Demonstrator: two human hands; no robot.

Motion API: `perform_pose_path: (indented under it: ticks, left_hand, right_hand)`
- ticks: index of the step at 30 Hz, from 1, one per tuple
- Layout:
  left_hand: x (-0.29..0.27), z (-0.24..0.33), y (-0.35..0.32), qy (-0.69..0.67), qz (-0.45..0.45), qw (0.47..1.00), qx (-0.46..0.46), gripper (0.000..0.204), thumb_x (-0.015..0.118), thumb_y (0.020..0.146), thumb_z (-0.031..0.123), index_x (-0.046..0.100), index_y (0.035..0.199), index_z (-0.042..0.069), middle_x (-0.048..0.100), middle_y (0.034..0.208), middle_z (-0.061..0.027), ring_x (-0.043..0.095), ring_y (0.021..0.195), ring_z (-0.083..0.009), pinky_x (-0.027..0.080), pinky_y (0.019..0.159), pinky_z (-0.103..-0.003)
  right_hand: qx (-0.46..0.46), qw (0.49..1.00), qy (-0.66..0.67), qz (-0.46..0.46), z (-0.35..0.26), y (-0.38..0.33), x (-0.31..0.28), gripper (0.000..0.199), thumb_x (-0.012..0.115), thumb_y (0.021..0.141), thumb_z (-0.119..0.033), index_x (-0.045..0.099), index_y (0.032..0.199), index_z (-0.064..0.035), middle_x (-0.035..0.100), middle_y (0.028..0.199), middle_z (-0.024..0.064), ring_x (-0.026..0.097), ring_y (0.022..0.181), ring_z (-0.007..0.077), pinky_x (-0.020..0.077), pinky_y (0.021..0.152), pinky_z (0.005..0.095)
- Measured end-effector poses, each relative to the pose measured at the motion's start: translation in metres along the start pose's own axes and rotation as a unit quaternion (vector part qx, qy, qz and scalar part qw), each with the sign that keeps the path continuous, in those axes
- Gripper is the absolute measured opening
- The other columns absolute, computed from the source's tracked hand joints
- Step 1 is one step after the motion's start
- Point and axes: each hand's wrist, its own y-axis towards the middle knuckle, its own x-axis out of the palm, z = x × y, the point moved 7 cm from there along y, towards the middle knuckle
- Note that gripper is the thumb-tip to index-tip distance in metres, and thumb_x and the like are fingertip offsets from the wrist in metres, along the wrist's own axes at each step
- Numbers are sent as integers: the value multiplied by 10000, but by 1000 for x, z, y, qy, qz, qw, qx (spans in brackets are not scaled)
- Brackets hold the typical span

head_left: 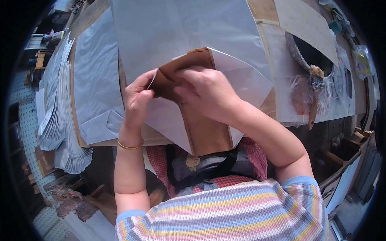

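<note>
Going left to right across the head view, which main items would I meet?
Fanned stack of pale, thin sheets → folded brown-and-white paper bag → wooden-handled bristle brush → clear plastic packet with a yellow patch.

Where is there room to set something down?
Free: the large pale sheet beyond the brown paper, and the smaller sheet's upper part, between that and the fanned stack. Crowded: the right, with brush, tub and clear plastic.
</note>
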Motion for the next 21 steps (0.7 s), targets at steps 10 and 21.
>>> perform_pose_path:
  ticks: [10, 21]
  left_hand:
    - [5, -4, 36, 206, 36, 978, -11, 305, 475, 828, 22, 639, 1053, -102, 674, 895, -77, 602, 834, -123, 503, 774, -274]
    - [2, 2, 21, 117, 64, 991, 15, 155, 499, 832, 43, 601, 887, -59, 562, 745, -17, 469, 697, -78, 430, 627, -259]
  right_hand:
    - [-87, 995, -53, -12, -25, -3, 17, 132, 680, 786, -99, 679, 909, -52, 657, 800, 128, 642, 744, 329, 521, 644, 418]
    - [33, 984, -148, 97, 30, -9, -47, 425, 797, 740, -174, 618, 1097, -28, 662, 991, 148, 627, 941, 325, 487, 848, 413]
